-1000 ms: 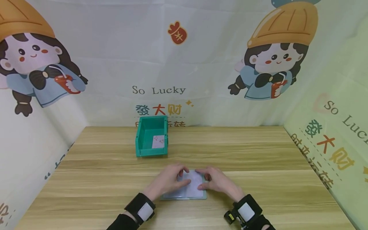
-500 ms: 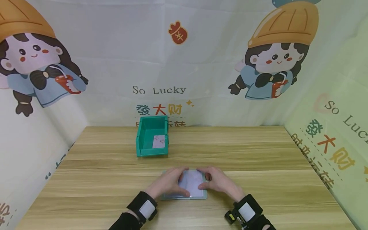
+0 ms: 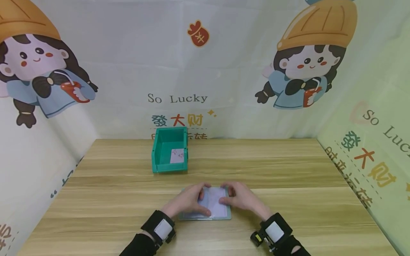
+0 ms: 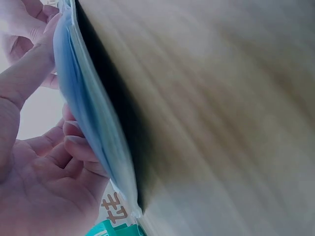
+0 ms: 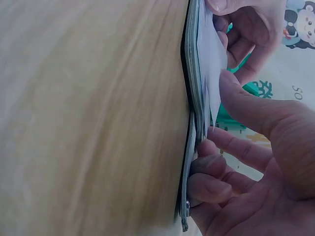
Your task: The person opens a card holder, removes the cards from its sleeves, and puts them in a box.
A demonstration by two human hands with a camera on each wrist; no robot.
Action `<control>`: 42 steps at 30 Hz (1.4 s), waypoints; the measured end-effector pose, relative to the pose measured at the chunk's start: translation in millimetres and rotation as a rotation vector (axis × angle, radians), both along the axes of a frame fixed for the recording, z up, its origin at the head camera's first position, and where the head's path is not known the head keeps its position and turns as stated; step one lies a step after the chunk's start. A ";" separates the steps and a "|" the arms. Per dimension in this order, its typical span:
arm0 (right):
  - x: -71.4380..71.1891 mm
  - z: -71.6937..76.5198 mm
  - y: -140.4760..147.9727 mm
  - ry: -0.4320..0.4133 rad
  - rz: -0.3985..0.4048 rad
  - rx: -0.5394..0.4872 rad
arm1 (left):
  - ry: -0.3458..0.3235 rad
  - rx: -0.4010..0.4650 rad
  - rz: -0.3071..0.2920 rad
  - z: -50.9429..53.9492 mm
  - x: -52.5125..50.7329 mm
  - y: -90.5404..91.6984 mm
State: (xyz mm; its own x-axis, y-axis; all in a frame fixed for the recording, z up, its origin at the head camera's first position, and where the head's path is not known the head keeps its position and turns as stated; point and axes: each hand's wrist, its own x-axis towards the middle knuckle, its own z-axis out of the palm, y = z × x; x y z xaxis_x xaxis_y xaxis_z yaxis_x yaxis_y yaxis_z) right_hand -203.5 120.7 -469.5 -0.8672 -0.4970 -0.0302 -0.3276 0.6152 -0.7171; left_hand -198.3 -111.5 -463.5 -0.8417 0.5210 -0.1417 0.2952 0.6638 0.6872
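Note:
An opened slim booklet (image 3: 228, 215) with a pale green cover and clear sleeves lies on the table. Over its right half is a pale lilac-white sheet (image 3: 214, 204), its lower corner lifting from the pages in the right wrist view. My left hand (image 3: 189, 200) holds the booklet's left half, thumb near the front edge and bent fingers by the far edge. My right hand (image 3: 241, 197) holds the sheet's right side, thumb (image 5: 231, 86) on its face and curled fingers (image 5: 209, 177) along the booklet's edge. Both palms partly hide the pages.
A green plastic bin (image 3: 169, 168) stands farther back, left of centre, with a small pinkish patterned card (image 3: 177, 155) in it. The wooden table (image 3: 288, 170) meets a printed cloth backdrop (image 3: 230, 71) behind and at both sides.
My left hand has slid toward the front edge, its thumb now lower on the page. My right thumb and fingers have shifted slightly away from me. The booklet stays in place.

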 end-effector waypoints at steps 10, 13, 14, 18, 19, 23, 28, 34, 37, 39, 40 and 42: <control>-1.2 -1.9 0.4 0.005 -0.056 -0.098 | 0.006 0.047 -0.024 -2.2 -2.6 -3.7; 0.4 -1.7 -0.8 -0.030 -0.027 -0.145 | -0.007 0.092 -0.018 -3.3 -3.3 -5.6; 1.0 -1.5 -1.5 -0.053 -0.003 -0.170 | -0.012 0.108 -0.008 -3.6 -3.7 -6.2; 4.5 0.6 -6.8 -0.181 0.079 -0.272 | -0.001 0.163 0.049 -4.9 -6.5 -8.1; 5.4 1.3 -8.8 -0.214 0.093 -0.293 | -0.003 0.176 0.069 -5.0 -7.0 -8.6; 9.3 4.3 -17.8 -0.268 0.118 -0.290 | -0.039 0.231 0.148 -3.3 -8.6 -9.5; 12.6 4.9 -25.1 -0.227 0.132 -0.199 | -0.057 0.225 0.214 0.4 -9.0 -13.7; 13.2 2.0 -27.3 -0.157 0.154 -0.124 | 0.067 0.164 0.184 5.4 -9.8 -19.4; 13.0 0.9 -24.6 -0.127 0.149 -0.107 | 0.091 0.122 0.215 7.4 -9.0 -20.4; 12.6 0.5 -20.6 -0.078 0.130 -0.086 | 0.081 0.091 0.252 9.8 -7.7 -19.6; 12.3 0.0 -18.3 -0.060 0.111 -0.073 | 0.076 0.076 0.269 10.8 -6.7 -19.0; 11.2 -0.3 -13.5 -0.033 0.071 -0.046 | 0.067 0.043 0.300 13.2 -4.1 -17.0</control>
